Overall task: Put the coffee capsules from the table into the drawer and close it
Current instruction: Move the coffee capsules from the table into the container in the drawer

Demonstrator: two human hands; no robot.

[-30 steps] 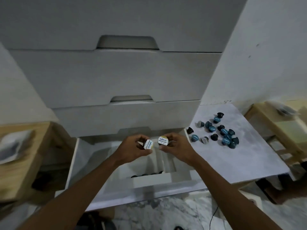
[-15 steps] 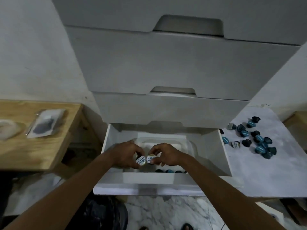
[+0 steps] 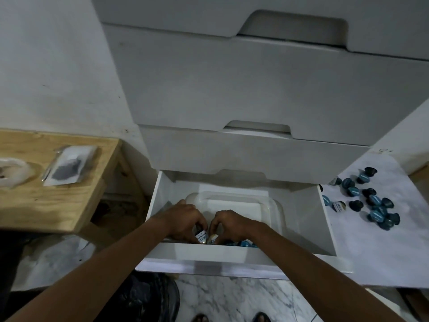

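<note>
My left hand [image 3: 185, 219] pinches a white-lidded capsule [image 3: 201, 236] with curled fingers, and my right hand [image 3: 232, 223] pinches a second capsule [image 3: 212, 239] in the same way. The two hands are almost touching each other. Both are low inside the open drawer [image 3: 232, 254], just behind its front wall and left of its middle. Beside them, along the same front wall, some blue capsules [image 3: 243, 243] already lie on the drawer bottom. A clear plastic tray [image 3: 232, 203] fills the back part of the drawer.

I judge that the step in hand is the release. To do it well, I should bring both capsules down until they nearly rest on the bottom. Then I let the fingers go apart gently, so that nothing rolls or bounces. I should place them next to the blue ones, not upon them, and lift the hands straight up without catching the front wall.

Many loose capsules [image 3: 376, 205] wait on the white worktop [image 3: 383, 252] to the right, grouped near its left edge, so the drawer should not be closed yet. To the left stands a wooden worktop [image 3: 58, 205] with a plastic bag [image 3: 69, 168] near its back edge. Closed drawers [image 3: 255, 89] rise above, and the floor [image 3: 232, 298] is marbled.
</note>
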